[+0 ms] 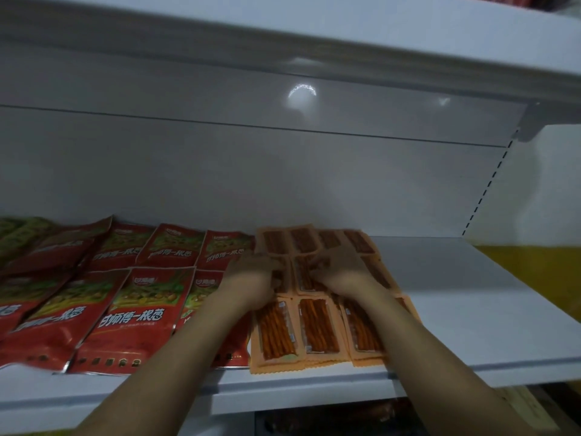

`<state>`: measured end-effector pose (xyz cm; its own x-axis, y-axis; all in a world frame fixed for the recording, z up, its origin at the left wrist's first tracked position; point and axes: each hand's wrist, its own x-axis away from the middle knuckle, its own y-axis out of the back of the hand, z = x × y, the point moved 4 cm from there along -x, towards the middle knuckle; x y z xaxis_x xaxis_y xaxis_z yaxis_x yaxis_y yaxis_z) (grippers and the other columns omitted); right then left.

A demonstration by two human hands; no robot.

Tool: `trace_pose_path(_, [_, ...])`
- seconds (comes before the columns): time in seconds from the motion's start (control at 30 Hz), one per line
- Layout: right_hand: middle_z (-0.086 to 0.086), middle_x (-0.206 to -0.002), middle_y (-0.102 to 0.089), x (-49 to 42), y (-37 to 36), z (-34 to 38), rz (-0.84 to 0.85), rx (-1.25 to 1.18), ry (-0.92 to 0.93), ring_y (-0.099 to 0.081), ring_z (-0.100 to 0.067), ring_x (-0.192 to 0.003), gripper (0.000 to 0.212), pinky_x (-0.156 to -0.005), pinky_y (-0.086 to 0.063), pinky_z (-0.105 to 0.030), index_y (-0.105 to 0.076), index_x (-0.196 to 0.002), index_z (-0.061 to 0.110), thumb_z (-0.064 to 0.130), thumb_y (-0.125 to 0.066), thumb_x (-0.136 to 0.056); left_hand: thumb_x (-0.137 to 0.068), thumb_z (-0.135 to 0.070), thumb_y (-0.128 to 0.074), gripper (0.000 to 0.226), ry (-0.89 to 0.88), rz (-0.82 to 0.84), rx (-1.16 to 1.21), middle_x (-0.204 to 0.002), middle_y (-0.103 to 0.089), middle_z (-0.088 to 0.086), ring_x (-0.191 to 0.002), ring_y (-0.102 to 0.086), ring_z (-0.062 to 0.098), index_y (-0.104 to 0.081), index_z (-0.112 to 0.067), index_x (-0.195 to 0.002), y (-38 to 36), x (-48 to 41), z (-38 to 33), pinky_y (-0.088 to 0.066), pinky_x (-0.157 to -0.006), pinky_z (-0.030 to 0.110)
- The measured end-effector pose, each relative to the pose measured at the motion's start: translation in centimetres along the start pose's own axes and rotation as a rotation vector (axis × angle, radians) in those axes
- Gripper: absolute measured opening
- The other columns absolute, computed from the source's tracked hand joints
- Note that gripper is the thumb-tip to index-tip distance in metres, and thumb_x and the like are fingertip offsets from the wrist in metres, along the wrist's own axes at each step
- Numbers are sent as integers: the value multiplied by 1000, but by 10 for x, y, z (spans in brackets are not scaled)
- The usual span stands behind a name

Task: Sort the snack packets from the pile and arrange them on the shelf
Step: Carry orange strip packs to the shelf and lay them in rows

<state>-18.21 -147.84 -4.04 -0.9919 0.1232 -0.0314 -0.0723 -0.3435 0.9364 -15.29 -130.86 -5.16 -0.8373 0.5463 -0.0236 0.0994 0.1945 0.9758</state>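
Orange packets (317, 328) were laid in flat rows on the shelf (471, 309), just beside the red packets (125, 313), apparently so kinds were kept apart. Left hand (251, 280) and right hand (344, 272) were rested on the middle row; whether fingers pinched or pressed could not be told.

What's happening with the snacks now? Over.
Left hand, right hand both on orange packets, grip blurred. Red packets lined up beside them. Nothing blocking.
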Motion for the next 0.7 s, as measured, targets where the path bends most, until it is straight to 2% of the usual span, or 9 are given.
trace_pose_path(0.13, [6,-109,-68,3,-2,7,-30,84,81,-61,-15,-101,20,-86,-50,-33,-71,-103,29,37,-55,-94,-97,-30,-54,41,-8,23,-5,-143,-48,2,-127,-46,26,-52,-36,-138,-1,-2,2,-42,-104,43])
trace_pose_path(0.23, [9,-106,-69,3,-8,9,39,157,90,-63,-14,-97,25,-82,-52,-34,-72,-102,33,48,-56,-90,-98,-30,-51,40,-2,15,-12,-144,-46,2,-127,-44,26,-52,-36,-138,-3,-3,2,-41,-105,44])
trace_pose_path(0.4, [8,-107,-69,1,-10,9,61,185,83,-63,-16,-94,27,-81,-54,-34,-71,-103,33,49,-56,-88,-100,-32,-50,38,-8,-36,24,-144,-47,1,-126,-46,26,-53,-35,-137,-7,1,2,-42,-103,45])
trace_pose_path(0.53, [7,-107,-69,-1,-9,10,76,194,77,-62,-18,-97,30,-87,-52,-36,-71,-102,35,54,-56,-86,-99,-32,-52,36,-32,-120,45,-139,-53,0,-122,-50,23,-57,-32,-134,-6,8,1,-44,-100,43])
trace_pose_path(0.7, [2,-107,-68,2,-1,12,83,169,89,-61,-18,-94,20,-77,-45,-29,-69,-96,28,45,-58,-91,-97,-38,-52,35,23,-201,43,-128,-58,-1,-117,-52,21,-57,-31,-131,-1,17,1,-43,-98,41])
